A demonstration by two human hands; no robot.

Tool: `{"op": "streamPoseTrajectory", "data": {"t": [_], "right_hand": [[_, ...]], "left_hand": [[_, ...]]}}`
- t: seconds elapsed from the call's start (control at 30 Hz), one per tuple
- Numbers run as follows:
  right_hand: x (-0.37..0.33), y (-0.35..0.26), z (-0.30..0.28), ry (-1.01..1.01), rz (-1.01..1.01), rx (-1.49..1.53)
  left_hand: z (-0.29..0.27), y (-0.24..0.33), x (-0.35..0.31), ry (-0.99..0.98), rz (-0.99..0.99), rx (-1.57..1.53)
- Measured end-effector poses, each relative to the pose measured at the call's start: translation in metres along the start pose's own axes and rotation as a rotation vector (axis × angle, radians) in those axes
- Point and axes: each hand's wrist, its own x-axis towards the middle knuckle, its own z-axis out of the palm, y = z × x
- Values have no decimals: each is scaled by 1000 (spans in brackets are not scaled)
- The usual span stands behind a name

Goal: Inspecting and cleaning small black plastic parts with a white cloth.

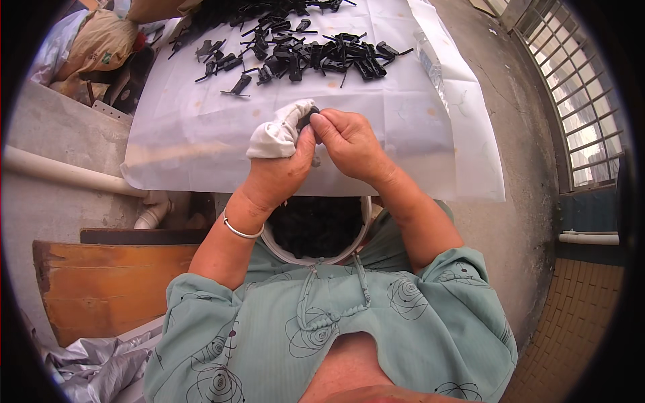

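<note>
Both hands meet over the near part of the covered table. My left hand (285, 164) has a white cloth (275, 136) wrapped over its fingers, perhaps a cut glove, and is closed around a small black plastic part (309, 116). My right hand (349, 143) pinches the same part between thumb and fingers; most of the part is hidden by the fingers. Below the hands, between my legs, stands a white bucket (366, 218) filled with black pieces (312, 228). Farther off on the table lies a loose pile of black plastic parts (295, 57) with thin stems.
A white plastic sheet (416, 158) covers the table and hangs over its near edge. Bags (101, 43) crowd the far left. On the left are a pale pipe (74, 169) and a wooden board (114, 282). A barred window (581, 87) is at the right.
</note>
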Motion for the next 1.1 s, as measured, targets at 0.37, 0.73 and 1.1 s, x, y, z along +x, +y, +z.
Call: {"op": "streamPoseTrajectory", "data": {"t": [0.37, 0.73, 1.1], "right_hand": [[-12, -25, -16, -55, -46, -228], [-16, -21, -22, -66, -132, -368], [-17, -20, -28, -149, -208, -245]], "left_hand": [[-11, 10, -7, 5, -168, -246], [-16, 5, -13, -9, -257, -507], [-20, 5, -13, -61, -328, -601]]}}
